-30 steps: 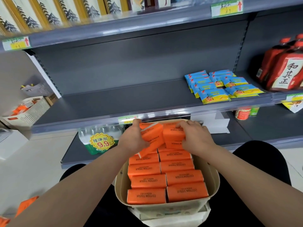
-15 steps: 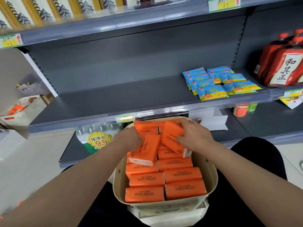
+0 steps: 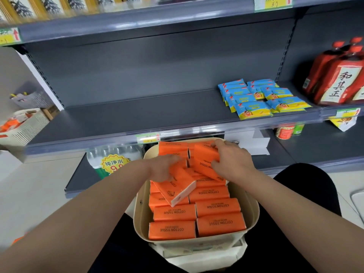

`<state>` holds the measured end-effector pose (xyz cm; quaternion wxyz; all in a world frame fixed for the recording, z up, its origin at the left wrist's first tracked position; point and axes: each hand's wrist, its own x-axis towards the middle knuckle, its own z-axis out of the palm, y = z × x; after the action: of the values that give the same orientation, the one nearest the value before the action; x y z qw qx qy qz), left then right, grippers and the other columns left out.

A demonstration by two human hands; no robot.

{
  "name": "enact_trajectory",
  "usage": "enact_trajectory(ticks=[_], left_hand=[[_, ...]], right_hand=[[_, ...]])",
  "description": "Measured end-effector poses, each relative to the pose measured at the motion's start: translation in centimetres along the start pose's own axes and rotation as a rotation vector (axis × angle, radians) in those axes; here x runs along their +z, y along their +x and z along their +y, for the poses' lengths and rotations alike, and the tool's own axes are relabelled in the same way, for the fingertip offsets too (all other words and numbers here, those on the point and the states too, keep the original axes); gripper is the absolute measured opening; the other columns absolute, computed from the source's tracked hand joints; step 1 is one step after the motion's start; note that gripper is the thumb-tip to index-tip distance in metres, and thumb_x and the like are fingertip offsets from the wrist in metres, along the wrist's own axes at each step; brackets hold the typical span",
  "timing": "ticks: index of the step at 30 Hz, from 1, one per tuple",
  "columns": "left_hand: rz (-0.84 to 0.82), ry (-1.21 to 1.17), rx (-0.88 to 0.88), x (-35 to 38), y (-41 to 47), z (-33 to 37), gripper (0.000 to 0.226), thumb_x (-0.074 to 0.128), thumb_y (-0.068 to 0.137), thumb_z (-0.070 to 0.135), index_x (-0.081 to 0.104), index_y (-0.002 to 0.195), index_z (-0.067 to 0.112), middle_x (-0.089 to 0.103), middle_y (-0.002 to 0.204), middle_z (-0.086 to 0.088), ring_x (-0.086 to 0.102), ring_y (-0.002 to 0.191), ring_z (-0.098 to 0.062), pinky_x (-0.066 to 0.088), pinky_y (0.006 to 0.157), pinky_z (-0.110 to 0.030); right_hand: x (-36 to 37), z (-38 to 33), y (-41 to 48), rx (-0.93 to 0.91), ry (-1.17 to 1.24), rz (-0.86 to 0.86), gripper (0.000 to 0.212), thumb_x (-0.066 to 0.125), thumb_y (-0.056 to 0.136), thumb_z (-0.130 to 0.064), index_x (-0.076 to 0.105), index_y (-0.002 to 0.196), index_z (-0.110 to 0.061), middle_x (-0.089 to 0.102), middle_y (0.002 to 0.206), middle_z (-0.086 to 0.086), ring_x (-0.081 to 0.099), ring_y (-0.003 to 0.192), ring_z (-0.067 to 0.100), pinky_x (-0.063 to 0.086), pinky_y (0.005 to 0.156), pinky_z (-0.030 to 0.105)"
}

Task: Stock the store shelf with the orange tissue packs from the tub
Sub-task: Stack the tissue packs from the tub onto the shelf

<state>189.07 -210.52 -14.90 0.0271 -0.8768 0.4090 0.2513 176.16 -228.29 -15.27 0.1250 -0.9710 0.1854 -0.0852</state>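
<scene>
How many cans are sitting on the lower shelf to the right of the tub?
2: a red can and a green can, side by side on the lower shelf. The shelf edge above cuts off their tops and may hide more.

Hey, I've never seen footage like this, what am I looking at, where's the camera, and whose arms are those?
There is no machine: a person wears a camera on the head, looking down at their own bare arms. Before them sits a beige tub full of orange tissue packs. The left hand lifts one tilted pack; the right hand grips another. The grey shelf ahead is mostly bare, with blue packets and red bottles at its right.
</scene>
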Motion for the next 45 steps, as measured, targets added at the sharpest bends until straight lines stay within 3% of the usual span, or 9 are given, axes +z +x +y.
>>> enact_trajectory(ticks=[7, 9, 12, 17, 20, 22, 26, 35, 45], left_hand=[[-0.079, 0.134, -0.182, -0.9, -1.4, -0.7, 0.078, 0.076, 0.068, 0.056, 0.046, 0.132, 0.025, 0.042, 0.128, -0.003, 0.039, 0.121, -0.025, 0.041, 0.100, -0.041], [-0.120, 0.000, -0.187, -1.1, -1.9, -1.1, 0.064, 0.080, 0.067, 0.047, 0.049, 0.117, 0.024, 0.045, 0.122, -0.001, 0.046, 0.115, -0.023, 0.046, 0.096, -0.040], [-0.169, -0.449, -0.235, -1.7, -2.4, -1.8, 0.044, 0.085, 0.069, 0.021, 0.052, 0.097, 0.020, 0.055, 0.115, -0.003, 0.062, 0.100, -0.025, 0.058, 0.082, -0.038], [0.253, -0.728, -0.258, -5.4, -0.4, -3.3, 0.035, 0.079, 0.075, 0.011, 0.060, 0.104, 0.015, 0.063, 0.094, -0.007, 0.064, 0.077, -0.021, 0.057, 0.061, -0.031], [0.543, -0.666, -0.302, -8.5, 2.8, -4.6, 0.030, 0.078, 0.075, 0.013, 0.065, 0.102, 0.014, 0.067, 0.093, -0.010, 0.063, 0.081, -0.024, 0.053, 0.072, -0.034], [0.656, -0.600, -0.336, -10.5, 5.5, -5.4, 0.032, 0.076, 0.076, 0.016, 0.063, 0.106, 0.014, 0.067, 0.100, -0.010, 0.062, 0.094, -0.027, 0.050, 0.082, -0.036], [0.800, -0.532, -0.340, -13.9, 11.6, -6.2, 0.035, 0.066, 0.083, 0.024, 0.059, 0.115, 0.013, 0.065, 0.107, -0.007, 0.061, 0.102, -0.026, 0.043, 0.083, -0.030], [0.732, -0.324, -0.245, -19.5, 25.9, -5.4, 0.042, 0.050, 0.083, 0.002, 0.057, 0.122, 0.015, 0.061, 0.121, -0.012, 0.057, 0.112, -0.031, 0.045, 0.090, -0.031], [0.748, -0.059, -0.121, -21.8, 35.9, -5.1, 0.043, 0.059, 0.084, 0.011, 0.054, 0.126, 0.019, 0.051, 0.123, -0.011, 0.047, 0.118, -0.031, 0.046, 0.094, -0.041]], right_hand=[[-0.4, 0.2, 0.0, 0.004, 0.022, 0.012, 0.052, 0.057, 0.085, -0.030, 0.040, 0.134, -0.026, 0.056, 0.123, 0.000, 0.052, 0.113, 0.022, 0.044, 0.090, 0.038], [-0.9, 0.5, 0.4, 0.015, 0.031, 0.040, 0.050, 0.057, 0.084, -0.027, 0.042, 0.132, -0.026, 0.056, 0.121, 0.000, 0.053, 0.111, 0.022, 0.044, 0.087, 0.036], [-1.7, 1.2, 1.6, 0.046, 0.013, 0.068, 0.051, 0.056, 0.085, -0.024, 0.041, 0.133, -0.025, 0.054, 0.125, 0.000, 0.050, 0.116, 0.024, 0.041, 0.090, 0.037], [-2.7, 2.5, 5.8, 0.059, -0.017, 0.104, 0.052, 0.055, 0.085, -0.017, 0.042, 0.134, -0.025, 0.052, 0.130, 0.001, 0.045, 0.121, 0.025, 0.037, 0.093, 0.040], [-3.4, 3.1, 9.7, 0.043, -0.033, 0.160, 0.053, 0.056, 0.083, -0.014, 0.044, 0.133, -0.025, 0.051, 0.128, 0.004, 0.044, 0.121, 0.027, 0.036, 0.095, 0.042], [-3.9, 3.3, 12.8, 0.013, -0.030, 0.193, 0.054, 0.058, 0.081, -0.012, 0.046, 0.132, -0.024, 0.049, 0.127, 0.006, 0.042, 0.120, 0.029, 0.036, 0.095, 0.043], [-3.7, 4.1, 19.1, -0.068, -0.018, 0.245, 0.055, 0.058, 0.079, -0.005, 0.050, 0.131, -0.022, 0.047, 0.124, 0.010, 0.043, 0.117, 0.033, 0.038, 0.091, 0.044], [-0.1, 7.5, 28.7, -0.162, 0.012, 0.193, 0.057, 0.060, 0.078, -0.002, 0.053, 0.129, -0.024, 0.048, 0.122, 0.007, 0.044, 0.114, 0.031, 0.043, 0.093, 0.045], [1.4, 9.7, 31.9, -0.236, -0.125, 0.269, 0.056, 0.061, 0.083, -0.009, 0.049, 0.133, -0.031, 0.053, 0.121, -0.002, 0.043, 0.116, 0.026, 0.037, 0.092, 0.041]])
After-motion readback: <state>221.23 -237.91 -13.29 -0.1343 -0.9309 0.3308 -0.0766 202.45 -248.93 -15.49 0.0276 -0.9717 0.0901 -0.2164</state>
